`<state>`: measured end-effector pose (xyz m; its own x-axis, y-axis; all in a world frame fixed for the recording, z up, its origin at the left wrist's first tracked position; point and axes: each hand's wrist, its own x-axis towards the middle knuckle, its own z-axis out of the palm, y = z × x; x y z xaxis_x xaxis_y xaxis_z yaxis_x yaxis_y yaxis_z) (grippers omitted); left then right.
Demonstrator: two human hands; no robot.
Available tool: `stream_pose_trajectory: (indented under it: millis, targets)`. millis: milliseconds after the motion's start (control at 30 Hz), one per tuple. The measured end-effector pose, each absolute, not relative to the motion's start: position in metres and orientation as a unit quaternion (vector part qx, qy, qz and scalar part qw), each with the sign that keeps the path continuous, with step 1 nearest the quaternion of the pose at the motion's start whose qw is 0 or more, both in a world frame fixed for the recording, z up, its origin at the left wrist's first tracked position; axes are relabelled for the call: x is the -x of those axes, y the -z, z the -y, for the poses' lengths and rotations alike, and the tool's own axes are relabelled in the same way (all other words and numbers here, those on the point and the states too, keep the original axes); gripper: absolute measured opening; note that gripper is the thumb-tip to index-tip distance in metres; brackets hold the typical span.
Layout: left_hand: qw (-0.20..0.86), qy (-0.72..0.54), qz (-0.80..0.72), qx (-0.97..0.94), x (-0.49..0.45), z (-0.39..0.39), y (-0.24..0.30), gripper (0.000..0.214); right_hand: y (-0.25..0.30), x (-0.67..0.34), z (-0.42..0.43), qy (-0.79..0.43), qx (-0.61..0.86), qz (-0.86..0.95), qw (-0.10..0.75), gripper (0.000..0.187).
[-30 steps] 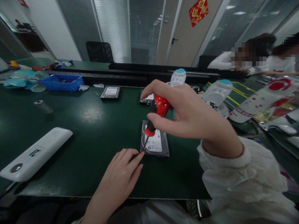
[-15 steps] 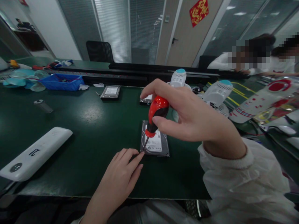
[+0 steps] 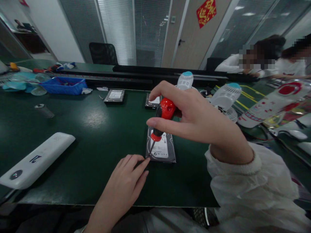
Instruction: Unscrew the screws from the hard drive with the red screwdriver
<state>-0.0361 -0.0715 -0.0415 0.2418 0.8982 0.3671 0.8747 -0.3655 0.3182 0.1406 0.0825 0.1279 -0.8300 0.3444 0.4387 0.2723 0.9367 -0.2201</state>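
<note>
A hard drive (image 3: 163, 149) lies label-up on the dark green table (image 3: 97, 155) in front of me. My right hand (image 3: 194, 116) is closed around the red-and-black handle of a screwdriver (image 3: 163, 118), whose tip stands on the drive's near left corner. My left hand (image 3: 126, 184) rests on the table beside that corner, fingers curled, with the fingertips touching the drive's edge next to the tip.
Two more hard drives (image 3: 115, 95) (image 3: 152, 102) lie farther back. A white bar-shaped device (image 3: 36, 160) sits at the left, a small metal cylinder (image 3: 43, 110) and a blue bin (image 3: 64, 85) beyond it. White fan parts (image 3: 224, 97) crowd the right. Two people sit at the far right.
My right hand's fingers have shifted round the screwdriver handle, which has turned slightly in place. The tip, the drive and my left hand have stayed where they were.
</note>
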Motion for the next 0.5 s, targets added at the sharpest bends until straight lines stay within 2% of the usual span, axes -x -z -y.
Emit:
stream_pose_trajectory:
  millis: [200,433,500]
  targets:
    - [0.025,-0.252,-0.561,-0.788,0.0355,0.0716,0.0408,0.033,-0.1283,-0.1425,-0.0815,-0.087,0.155,0.956,0.235,0.043]
    - [0.025,-0.252,-0.564,-0.786,0.0361,0.0716,0.0412,0.033,-0.1283,-0.1411,-0.0817,-0.098,0.155,0.951,0.250,0.027]
    - [0.025,-0.251,-0.563,-0.787,0.0365,0.0714,0.0411,0.033,-0.1279,-0.1413,-0.0812,-0.107,0.147,0.951,0.251,0.028]
